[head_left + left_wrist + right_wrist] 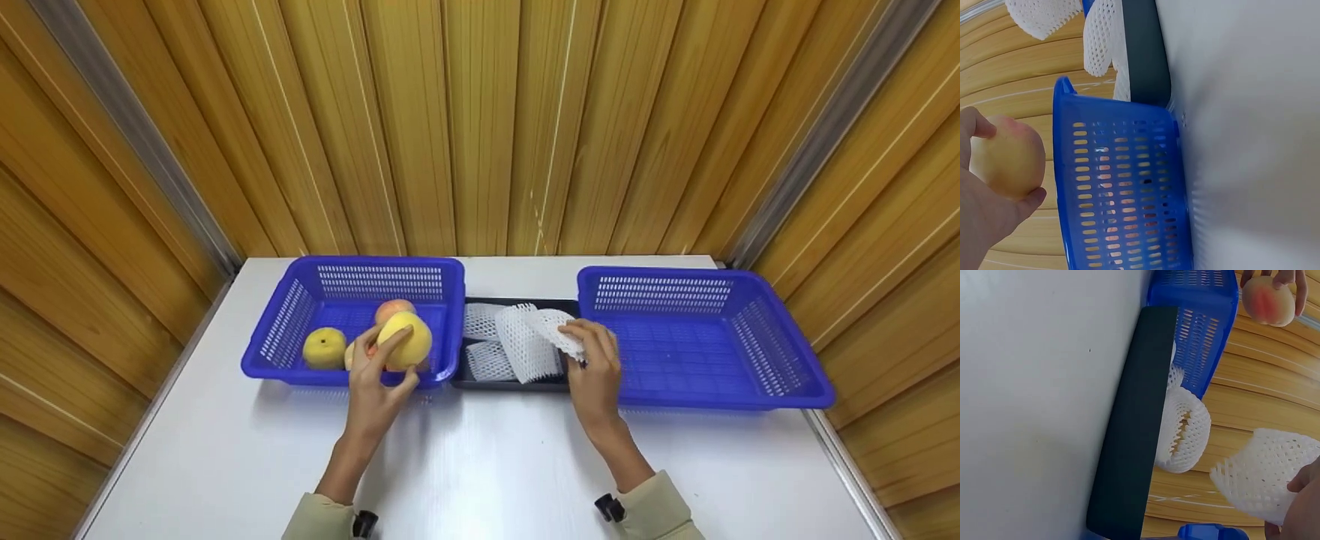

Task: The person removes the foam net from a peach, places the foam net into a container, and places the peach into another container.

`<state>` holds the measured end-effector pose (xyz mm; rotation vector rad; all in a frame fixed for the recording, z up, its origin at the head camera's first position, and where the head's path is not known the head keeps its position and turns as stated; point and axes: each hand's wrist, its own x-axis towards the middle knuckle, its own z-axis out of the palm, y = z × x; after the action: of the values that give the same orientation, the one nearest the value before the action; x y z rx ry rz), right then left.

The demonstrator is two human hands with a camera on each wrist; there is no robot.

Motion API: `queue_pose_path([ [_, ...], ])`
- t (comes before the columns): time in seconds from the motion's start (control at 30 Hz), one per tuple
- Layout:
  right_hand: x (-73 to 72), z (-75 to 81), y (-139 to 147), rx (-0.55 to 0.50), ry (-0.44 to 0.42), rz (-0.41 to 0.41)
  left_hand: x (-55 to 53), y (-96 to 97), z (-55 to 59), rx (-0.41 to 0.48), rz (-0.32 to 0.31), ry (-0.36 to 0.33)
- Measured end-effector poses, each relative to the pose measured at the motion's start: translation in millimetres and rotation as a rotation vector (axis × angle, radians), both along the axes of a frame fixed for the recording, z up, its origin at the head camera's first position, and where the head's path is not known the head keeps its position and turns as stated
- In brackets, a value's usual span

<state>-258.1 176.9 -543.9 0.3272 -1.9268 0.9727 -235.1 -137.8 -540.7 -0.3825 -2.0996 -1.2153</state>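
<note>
My left hand grips a yellow peach-like fruit between fingers and thumb, held above the left blue basket. In the right wrist view the same fruit shows a red blush. Several more fruits lie in that basket, among them a yellow one and a reddish one. With my right hand I pinch a white foam net sleeve above the black tray. Other foam net sleeves lie in the tray, one sticking up over its rim.
A second blue basket stands right of the tray, with no fruit visible inside. Both baskets and the tray sit on a white table. Wood-patterned panels rise behind and at both sides.
</note>
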Motion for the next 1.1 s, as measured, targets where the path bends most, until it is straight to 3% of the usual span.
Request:
queue_pose_path([
  [0.2, -17.8, -3.5, -4, 0.183, 0.124, -0.08, -1.2, -4.8, -4.6, -0.005, 0.014, -0.002],
  [0.4, -36.1, -18.5, -17, 0.355, 0.056, -0.103, -1.9, -8.6, -5.1, -0.004, 0.007, -0.011],
  [0.5, -40.0, -33.2, -23, 0.5, -0.121, -0.087, -2.3, -8.6, -5.3, -0.013, 0.005, -0.015],
  [0.57, -40.1, -41.7, -23, 0.565, -0.295, -0.032, -2.6, -7.9, -5.3, -0.02, 0.003, -0.016],
  [0.63, -39.2, -45.5, -20, 0.566, -0.48, 0.037, -3.2, -7.4, -4.4, -0.024, -0.003, -0.011],
  [0.7, -39.6, -46.3, -17, 0.512, -0.601, 0.093, -4.9, -8.1, -3.5, -0.027, -0.01, -0.011],
  [0.8, -41.1, -43.6, -13, 0.45, -0.691, 0.14, -8.9, -12.6, -0.8, -0.035, -0.014, -0.021],
  [1.0, -35.1, -41.5, -9, 0.484, -0.839, 0.195, -23.4, -25.9, 5.0, -0.058, -0.004, -0.069],
  [1.1, -31.1, -43.1, -7, 0.486, -0.844, 0.2, -31.8, -31.3, 10.2, -0.088, -0.006, -0.097],
])
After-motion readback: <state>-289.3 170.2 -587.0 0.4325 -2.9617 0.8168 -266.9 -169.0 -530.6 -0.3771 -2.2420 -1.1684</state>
